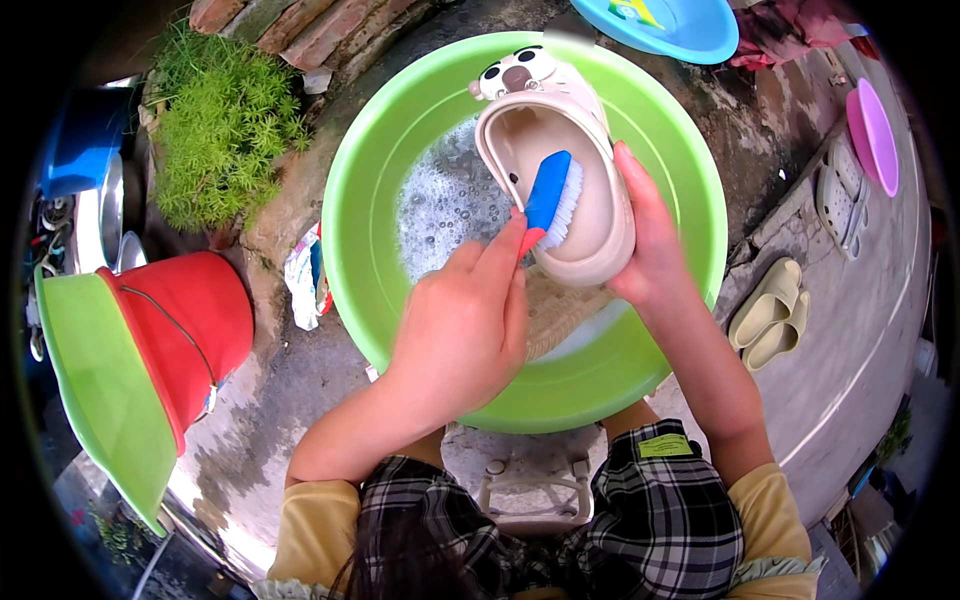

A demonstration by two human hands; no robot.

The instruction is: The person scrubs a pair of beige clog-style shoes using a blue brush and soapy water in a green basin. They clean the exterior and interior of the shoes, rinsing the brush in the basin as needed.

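My left hand (465, 325) is closed round the handle of a scrub brush (545, 192) with a blue back, white bristles and a red part by my fingers. The bristles lie inside a beige clog (595, 235) with a cartoon animal face on its toe. Its heel end points toward me. My right hand (650, 240) grips the clog along its right side and heel, thumb on the outer rim. Both are above a large green basin (695, 140) holding foamy water (450, 200). Under the clog, a tan ridged thing (560, 315) lies partly in the water, half hidden.
At left, a red bucket (205, 325) lies beside a green basin (100, 370). Green plants (220, 130) and bricks stand at the far left. A blue basin (665, 30) is at the back. Right are beige slippers (770, 315), a white clog (840, 200) and a pink basin (873, 135).
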